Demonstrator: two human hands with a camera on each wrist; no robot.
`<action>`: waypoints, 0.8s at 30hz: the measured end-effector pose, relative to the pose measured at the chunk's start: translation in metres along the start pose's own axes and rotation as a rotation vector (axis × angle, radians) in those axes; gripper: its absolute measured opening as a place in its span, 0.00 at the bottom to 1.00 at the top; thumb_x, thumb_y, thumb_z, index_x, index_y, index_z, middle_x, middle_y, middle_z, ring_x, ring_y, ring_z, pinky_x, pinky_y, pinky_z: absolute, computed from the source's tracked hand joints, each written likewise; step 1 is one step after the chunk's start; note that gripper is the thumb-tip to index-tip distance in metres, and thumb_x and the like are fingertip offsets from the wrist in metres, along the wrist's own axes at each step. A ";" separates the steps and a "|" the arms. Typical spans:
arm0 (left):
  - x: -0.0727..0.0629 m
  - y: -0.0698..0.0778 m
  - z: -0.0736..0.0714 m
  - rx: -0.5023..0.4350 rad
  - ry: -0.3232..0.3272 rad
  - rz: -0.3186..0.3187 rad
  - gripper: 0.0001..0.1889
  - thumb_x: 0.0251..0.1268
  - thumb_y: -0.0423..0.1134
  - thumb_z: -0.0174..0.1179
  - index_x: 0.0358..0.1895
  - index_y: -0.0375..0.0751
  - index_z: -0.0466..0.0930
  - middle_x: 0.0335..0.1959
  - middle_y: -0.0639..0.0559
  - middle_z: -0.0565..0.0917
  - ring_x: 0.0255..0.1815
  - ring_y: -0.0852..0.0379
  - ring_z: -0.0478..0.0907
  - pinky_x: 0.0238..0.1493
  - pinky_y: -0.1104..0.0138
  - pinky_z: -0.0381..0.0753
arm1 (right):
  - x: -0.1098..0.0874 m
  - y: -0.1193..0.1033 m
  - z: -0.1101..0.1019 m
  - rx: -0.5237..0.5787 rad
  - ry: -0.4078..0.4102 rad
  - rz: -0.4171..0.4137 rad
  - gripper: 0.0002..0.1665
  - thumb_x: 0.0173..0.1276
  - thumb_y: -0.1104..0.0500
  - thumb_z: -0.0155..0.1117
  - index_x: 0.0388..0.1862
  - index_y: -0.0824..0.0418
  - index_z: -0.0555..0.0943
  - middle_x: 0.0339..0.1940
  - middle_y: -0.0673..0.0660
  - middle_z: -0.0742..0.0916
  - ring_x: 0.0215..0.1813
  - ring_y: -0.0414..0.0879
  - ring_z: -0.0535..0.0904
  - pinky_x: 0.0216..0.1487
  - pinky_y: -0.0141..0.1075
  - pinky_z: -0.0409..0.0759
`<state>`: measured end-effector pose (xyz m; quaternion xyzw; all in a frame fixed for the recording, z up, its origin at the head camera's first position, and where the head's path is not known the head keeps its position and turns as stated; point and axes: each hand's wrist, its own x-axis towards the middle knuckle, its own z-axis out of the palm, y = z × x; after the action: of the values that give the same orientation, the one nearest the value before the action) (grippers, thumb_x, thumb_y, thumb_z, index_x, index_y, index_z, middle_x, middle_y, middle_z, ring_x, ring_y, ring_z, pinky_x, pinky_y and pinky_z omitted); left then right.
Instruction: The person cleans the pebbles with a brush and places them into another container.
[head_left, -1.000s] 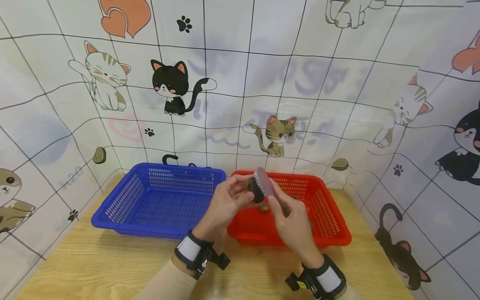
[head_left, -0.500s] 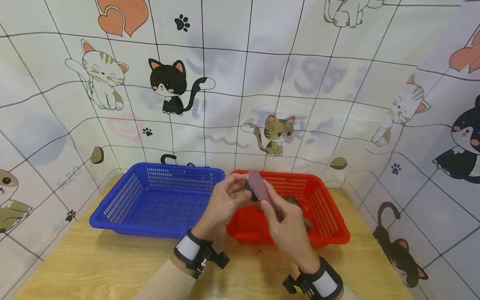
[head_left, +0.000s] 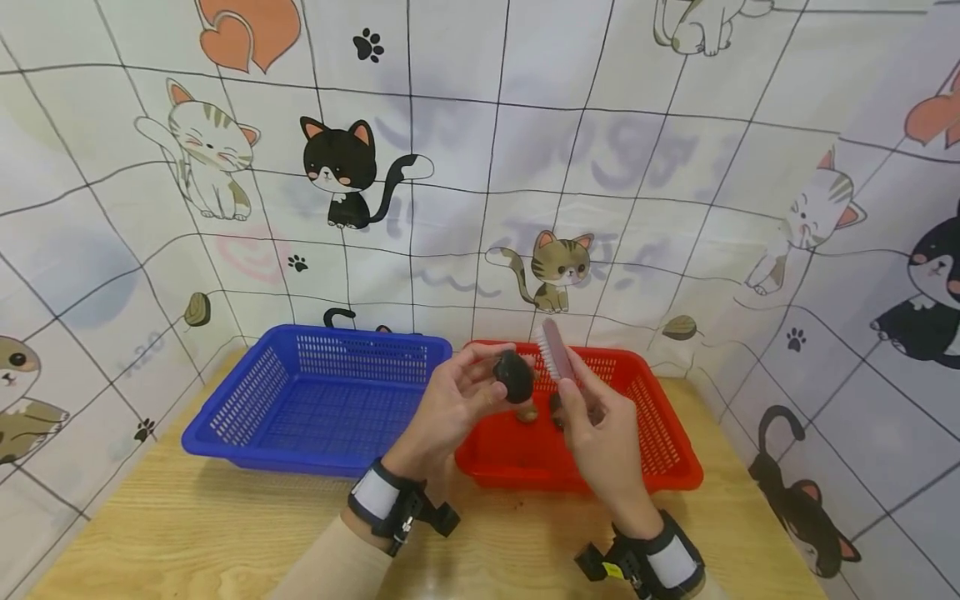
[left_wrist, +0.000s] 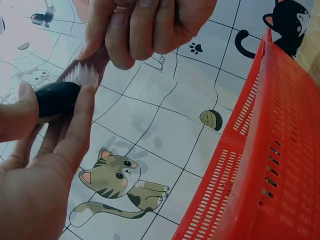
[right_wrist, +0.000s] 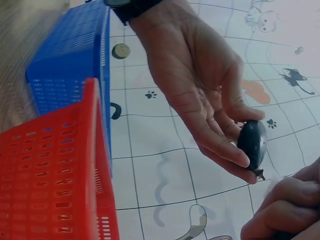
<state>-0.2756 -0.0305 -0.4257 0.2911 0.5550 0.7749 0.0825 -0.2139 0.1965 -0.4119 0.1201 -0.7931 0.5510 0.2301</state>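
My left hand (head_left: 442, 408) pinches a dark, shiny oval shellfish (head_left: 514, 379) between thumb and fingers, held up over the left part of the red basket (head_left: 577, 482). A small brown tuft sticks out of the shellfish (right_wrist: 253, 145) at its lower end in the right wrist view. My right hand (head_left: 609, 437) grips a scrubbing brush (head_left: 555, 350) with a mauve back and white bristles. In the head view the brush stands tilted just right of the shellfish, bristles facing it. The left wrist view shows the bristles (left_wrist: 82, 75) close behind the shellfish, overlapping it.
Several brownish lumps lie in the red basket, among them a small brown one (head_left: 527, 413) below the shellfish. A blue basket (head_left: 322, 417) stands to the left on the wooden table (head_left: 247, 517). A cat-patterned sheet (head_left: 450, 208) hangs behind and around.
The brush covered part of the shellfish half a second ago; it has since swung up and right, away from it, with my right hand. My left hand has hardly moved.
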 end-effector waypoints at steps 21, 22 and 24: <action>-0.002 0.005 0.010 0.291 0.235 -0.046 0.27 0.79 0.43 0.80 0.76 0.52 0.84 0.72 0.48 0.89 0.74 0.44 0.88 0.77 0.46 0.91 | -0.012 0.000 -0.006 -0.016 -0.034 0.078 0.30 0.92 0.57 0.66 0.88 0.54 0.79 0.28 0.56 0.81 0.24 0.45 0.74 0.22 0.33 0.75; -0.002 0.005 0.011 0.300 0.249 -0.053 0.27 0.78 0.44 0.80 0.75 0.53 0.84 0.72 0.48 0.89 0.74 0.44 0.88 0.76 0.46 0.92 | -0.013 0.001 -0.006 -0.017 -0.042 0.084 0.30 0.92 0.57 0.66 0.88 0.55 0.79 0.29 0.56 0.81 0.24 0.45 0.73 0.22 0.33 0.74; -0.002 0.004 0.011 0.313 0.271 -0.074 0.26 0.78 0.46 0.81 0.73 0.54 0.86 0.71 0.49 0.90 0.73 0.43 0.89 0.74 0.46 0.93 | -0.015 0.003 -0.005 -0.021 -0.057 0.094 0.30 0.92 0.56 0.66 0.87 0.55 0.80 0.28 0.56 0.80 0.23 0.44 0.73 0.22 0.33 0.73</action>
<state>-0.2669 -0.0244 -0.4203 0.1728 0.6850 0.7077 -0.0107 -0.2008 0.2016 -0.4204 0.0960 -0.8098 0.5493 0.1824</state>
